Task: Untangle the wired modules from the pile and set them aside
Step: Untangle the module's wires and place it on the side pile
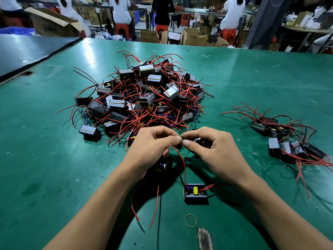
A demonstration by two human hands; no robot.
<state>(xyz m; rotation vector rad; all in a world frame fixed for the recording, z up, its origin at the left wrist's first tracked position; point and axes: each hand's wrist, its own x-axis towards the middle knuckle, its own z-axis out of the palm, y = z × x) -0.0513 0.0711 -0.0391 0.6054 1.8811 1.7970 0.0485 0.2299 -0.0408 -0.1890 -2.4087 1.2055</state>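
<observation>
1. A big green desk [54, 159] fills a busy work room; far back, people sit on red stools [122, 29] near brown boxes [54, 22].
2. A big pile [144, 98] of black modules with red wires lies in the middle of the desk; a smaller bunch [284, 138] lies well apart on the right.
3. The left hand [153, 147] and the right hand [212, 150] meet just in front of the pile; each grip is pinched tight on the thin wires [182, 159].
4. The thin wires, one red and one black, run down to one module [196, 193] on the desk between the arms; it has a yellow part on top.
5. Something dark hangs under the left hand; I cannot tell what.
6. A rubber band [191, 221] lies close by.
</observation>
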